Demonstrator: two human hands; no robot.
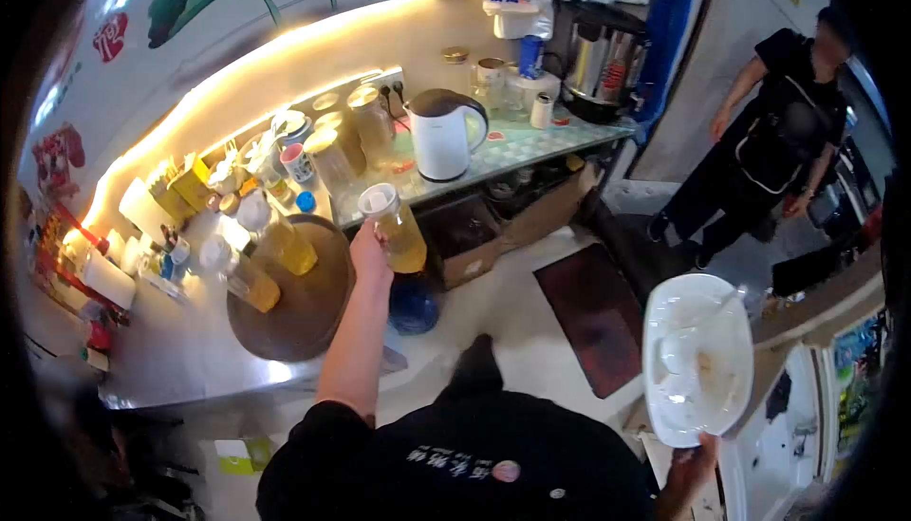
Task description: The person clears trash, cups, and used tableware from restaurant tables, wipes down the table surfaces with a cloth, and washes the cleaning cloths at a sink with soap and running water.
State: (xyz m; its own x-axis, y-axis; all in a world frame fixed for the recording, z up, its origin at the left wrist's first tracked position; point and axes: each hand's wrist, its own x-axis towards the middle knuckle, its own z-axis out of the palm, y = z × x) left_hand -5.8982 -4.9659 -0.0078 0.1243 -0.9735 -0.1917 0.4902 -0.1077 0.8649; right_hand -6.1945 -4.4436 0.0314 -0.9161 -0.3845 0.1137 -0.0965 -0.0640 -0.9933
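Observation:
My left hand (372, 253) is wrapped round the handle of a clear pitcher (406, 239) of yellow liquid with a pale lid, held upright off the counter. Just left of it, two similar pitchers, a nearer one (249, 284) and a farther one (288, 244), stand on a round brown tray (318, 307). At the right, my right hand (696, 467) grips the lower rim of a white oval dish (714, 410). Inside the dish lie a spoon and some white pieces, perhaps smaller crockery, with brownish residue on the surface.
A white electric kettle (440, 146) and several glass jars (370, 124) line the back counter. A dark mat (593, 317) lies on the floor, near an open cardboard box (472, 263). Another person (773, 141) stands at the upper right. A white sink (773, 455) is at lower right.

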